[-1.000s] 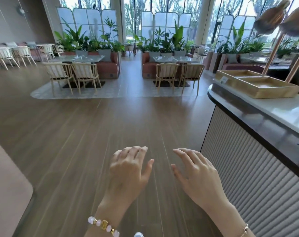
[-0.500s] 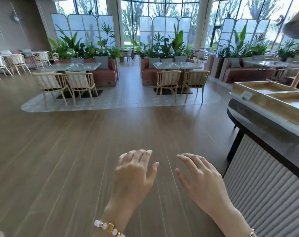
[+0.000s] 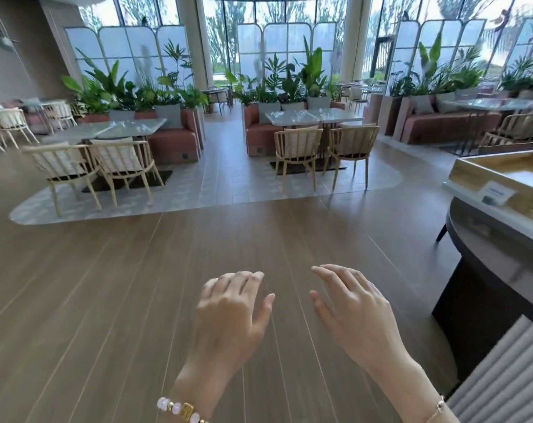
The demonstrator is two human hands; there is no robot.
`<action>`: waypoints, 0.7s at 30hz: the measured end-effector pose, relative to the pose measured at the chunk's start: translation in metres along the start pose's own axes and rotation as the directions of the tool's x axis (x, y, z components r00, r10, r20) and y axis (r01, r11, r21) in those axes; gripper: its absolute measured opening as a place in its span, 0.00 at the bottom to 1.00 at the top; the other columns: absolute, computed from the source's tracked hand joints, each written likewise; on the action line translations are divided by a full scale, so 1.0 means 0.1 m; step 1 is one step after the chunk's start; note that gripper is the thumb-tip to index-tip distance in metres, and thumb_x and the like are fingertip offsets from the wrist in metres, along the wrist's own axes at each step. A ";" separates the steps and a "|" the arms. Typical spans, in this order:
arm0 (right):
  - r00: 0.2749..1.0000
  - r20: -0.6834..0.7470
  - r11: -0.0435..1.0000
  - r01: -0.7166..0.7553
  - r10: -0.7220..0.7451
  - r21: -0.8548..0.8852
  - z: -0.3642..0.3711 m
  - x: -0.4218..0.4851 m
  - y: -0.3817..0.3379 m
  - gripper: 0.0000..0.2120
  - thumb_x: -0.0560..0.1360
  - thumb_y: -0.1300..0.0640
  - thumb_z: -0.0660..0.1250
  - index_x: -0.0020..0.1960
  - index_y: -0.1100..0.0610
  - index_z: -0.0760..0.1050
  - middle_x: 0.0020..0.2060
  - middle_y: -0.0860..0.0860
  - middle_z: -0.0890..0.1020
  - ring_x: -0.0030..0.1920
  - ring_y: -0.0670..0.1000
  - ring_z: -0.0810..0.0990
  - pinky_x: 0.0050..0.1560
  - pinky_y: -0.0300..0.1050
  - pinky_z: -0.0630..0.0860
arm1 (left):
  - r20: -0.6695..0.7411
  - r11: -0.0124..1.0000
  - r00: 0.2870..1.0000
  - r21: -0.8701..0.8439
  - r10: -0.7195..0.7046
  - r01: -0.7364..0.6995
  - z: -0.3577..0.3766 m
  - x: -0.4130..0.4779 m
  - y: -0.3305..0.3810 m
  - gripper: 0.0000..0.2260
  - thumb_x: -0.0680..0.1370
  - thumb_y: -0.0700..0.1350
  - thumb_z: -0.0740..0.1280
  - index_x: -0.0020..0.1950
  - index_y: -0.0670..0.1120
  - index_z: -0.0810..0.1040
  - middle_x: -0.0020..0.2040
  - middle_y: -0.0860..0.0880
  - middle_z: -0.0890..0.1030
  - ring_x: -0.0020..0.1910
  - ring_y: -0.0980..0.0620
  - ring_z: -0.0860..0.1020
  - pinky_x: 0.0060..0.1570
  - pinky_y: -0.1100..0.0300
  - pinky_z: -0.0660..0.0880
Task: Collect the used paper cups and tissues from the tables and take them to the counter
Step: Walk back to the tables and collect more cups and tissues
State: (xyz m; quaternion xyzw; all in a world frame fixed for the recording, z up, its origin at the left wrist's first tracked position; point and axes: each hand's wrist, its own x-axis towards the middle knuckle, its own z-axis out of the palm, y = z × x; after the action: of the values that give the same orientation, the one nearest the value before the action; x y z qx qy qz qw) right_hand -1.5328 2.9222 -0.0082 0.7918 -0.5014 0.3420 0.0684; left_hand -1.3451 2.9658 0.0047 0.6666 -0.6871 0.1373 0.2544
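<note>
floor (image 3: 106,300): brown wood planks | pale tiled patch (image 3: 216,184): rounded corners, under the seating | wooden chairs (image 3: 298,145): slatted backs, pale cushions, in pairs | sofas (image 3: 173,145): terracotta | plants (image 3: 289,77): leafy, behind the sofas | frosted screens (image 3: 131,53): before tall windows | wooden tray (image 3: 472,172): far right, white label card (image 3: 498,192) on its near wall

Café dining hall before you: marble-topped tables (image 3: 312,116) with wooden spindle chairs (image 3: 297,148), terracotta banquette sofas (image 3: 173,141), potted-plant dividers (image 3: 292,77), floor-to-ceiling windows (image 3: 277,13), and a serving counter (image 3: 484,239) bearing wooden trays (image 3: 503,175).
</note>
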 end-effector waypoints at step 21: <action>0.992 -0.023 0.988 -0.123 0.122 -0.096 1.99 3.09 1.60 0.15 0.72 0.52 0.70 0.57 0.53 0.80 0.51 0.46 0.83 0.52 0.52 0.82 0.49 0.45 0.77 | 0.002 0.987 0.994 -0.111 0.113 -0.112 2.27 3.63 -0.76 0.17 0.74 0.54 0.61 0.55 0.47 0.81 0.49 0.52 0.82 0.50 0.48 0.80 0.53 0.51 0.74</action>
State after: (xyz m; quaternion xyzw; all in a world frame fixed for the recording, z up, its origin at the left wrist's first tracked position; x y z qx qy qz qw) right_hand -1.4917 2.5232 -0.0074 0.7523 -0.5646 0.3273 0.0902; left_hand -1.3017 2.5327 -0.0025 0.6120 -0.7314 0.1103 0.2800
